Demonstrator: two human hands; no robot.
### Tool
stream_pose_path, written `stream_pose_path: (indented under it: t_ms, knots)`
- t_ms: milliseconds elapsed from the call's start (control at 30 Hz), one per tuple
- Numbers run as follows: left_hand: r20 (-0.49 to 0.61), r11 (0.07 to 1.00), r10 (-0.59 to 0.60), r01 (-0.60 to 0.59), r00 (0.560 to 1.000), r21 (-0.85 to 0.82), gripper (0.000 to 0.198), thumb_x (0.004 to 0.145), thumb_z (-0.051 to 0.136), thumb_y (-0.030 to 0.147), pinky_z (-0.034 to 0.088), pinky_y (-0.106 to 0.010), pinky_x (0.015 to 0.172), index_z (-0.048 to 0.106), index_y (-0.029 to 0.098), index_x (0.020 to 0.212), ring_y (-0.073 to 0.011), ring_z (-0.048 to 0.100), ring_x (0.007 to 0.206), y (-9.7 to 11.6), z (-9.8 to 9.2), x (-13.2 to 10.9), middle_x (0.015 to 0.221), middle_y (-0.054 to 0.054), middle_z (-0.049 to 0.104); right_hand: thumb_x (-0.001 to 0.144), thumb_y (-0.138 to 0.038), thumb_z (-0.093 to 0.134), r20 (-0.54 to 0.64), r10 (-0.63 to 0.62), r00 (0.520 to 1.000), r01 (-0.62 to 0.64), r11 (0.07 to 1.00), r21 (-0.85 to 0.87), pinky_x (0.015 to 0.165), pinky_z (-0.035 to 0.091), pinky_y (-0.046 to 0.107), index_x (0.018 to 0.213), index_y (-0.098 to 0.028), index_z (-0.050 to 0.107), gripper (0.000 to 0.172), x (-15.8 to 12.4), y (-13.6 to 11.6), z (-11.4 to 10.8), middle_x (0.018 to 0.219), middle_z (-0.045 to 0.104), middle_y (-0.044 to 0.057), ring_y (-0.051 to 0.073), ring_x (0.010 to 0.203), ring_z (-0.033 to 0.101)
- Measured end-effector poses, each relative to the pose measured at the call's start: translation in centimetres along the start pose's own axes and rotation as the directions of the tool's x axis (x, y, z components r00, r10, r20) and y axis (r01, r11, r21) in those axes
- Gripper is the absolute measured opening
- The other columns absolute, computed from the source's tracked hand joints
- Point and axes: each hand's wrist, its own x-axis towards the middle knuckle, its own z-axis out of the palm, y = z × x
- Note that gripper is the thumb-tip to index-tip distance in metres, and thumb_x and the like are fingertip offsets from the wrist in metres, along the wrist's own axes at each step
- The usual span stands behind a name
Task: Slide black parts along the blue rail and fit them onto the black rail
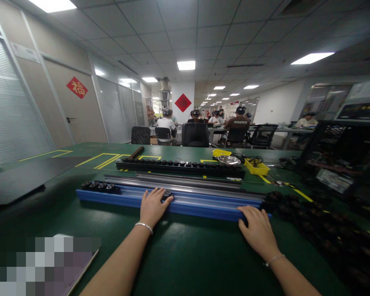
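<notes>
A long blue channel lies across the green table in front of me. Several small black parts sit in a row inside its left end. My left hand reaches over the channel near its middle, with thumb and fingers around one small black part, which they partly hide. My right hand grips the channel's front wall close to its right end, fingers over the top and thumb at the near side. Just behind the channel lie grey metal strips.
Farther back, a black rail carries a row of black parts. A heap of dark parts spreads at right, near yellow trays and a metal dish. A dark sheet lies left. People sit beyond the table.
</notes>
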Motion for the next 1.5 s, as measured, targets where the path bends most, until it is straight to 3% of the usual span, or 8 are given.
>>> stream_pose_path:
  t_ms: [867,1500]
  knots:
    - [0.015,0.998,0.052,-0.051,0.999,-0.037,0.040,0.082,0.050,0.050,0.026,-0.044,0.107,0.063,0.026,0.111,-0.0239,0.046,0.123,1.7,0.0,-0.2,0.125,-0.005,0.058,0.079,-0.029,0.039,-0.008,-0.007,1.000,0.007,1.000,0.010,0.106,0.022,0.050,0.109,-0.023,0.060,0.037,0.0,0.1,0.2,0.115,0.061,0.006,0.023,0.116,0.047]
    - [0.061,0.989,0.126,-0.130,0.990,0.068,0.050,0.086,0.039,0.054,0.029,-0.044,0.106,0.060,0.021,0.116,-0.0260,0.042,0.125,2.7,0.2,-0.5,0.130,-0.009,0.054,0.080,-0.030,0.039,0.002,-0.014,1.000,0.014,1.000,-0.007,0.106,0.022,0.051,0.111,-0.022,0.060,0.038,0.0,0.0,0.1,0.117,0.060,0.007,0.024,0.117,0.047]
